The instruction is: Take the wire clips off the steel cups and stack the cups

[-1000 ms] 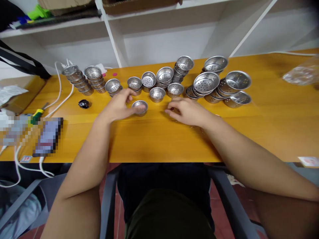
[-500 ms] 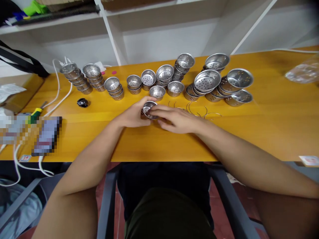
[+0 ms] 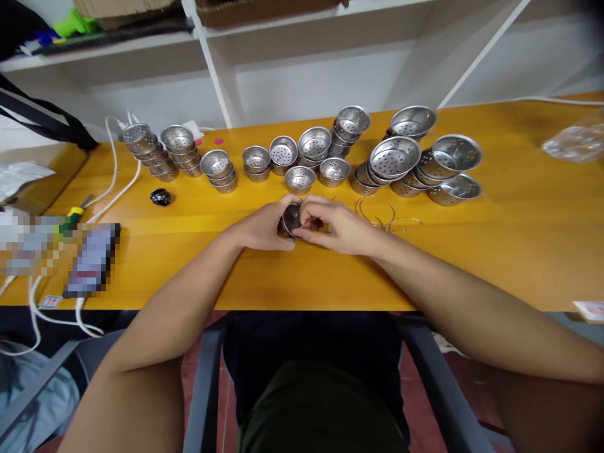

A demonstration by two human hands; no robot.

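A small perforated metal cup (image 3: 292, 219) is tilted between my hands, its holes facing up toward me. My left hand (image 3: 262, 226) is wrapped round its left side. At the cup's right rim, my right hand (image 3: 338, 224) is closed, thumb and fingers pinching there; its fingers partly cover the cup. Several thin curved wires (image 3: 389, 224) lie on the table just right of my right hand. Behind my hands stand two single perforated cups, a left one (image 3: 300, 180) and a right one (image 3: 335, 172).
Stacks of small perforated cups (image 3: 217, 165) line the back left of the wooden table (image 3: 528, 251). Larger perforated cups (image 3: 394, 157) stand at the right. A shiny black object (image 3: 161, 197), a phone (image 3: 92, 261), a green-yellow screwdriver (image 3: 72, 220) and white cables lie left. Clear plastic (image 3: 576, 141) lies far right.
My right fingers have come out of the cup's inside and now pinch at its rim. The cup has been tipped over, so a dark perforated face shows instead of its open mouth.
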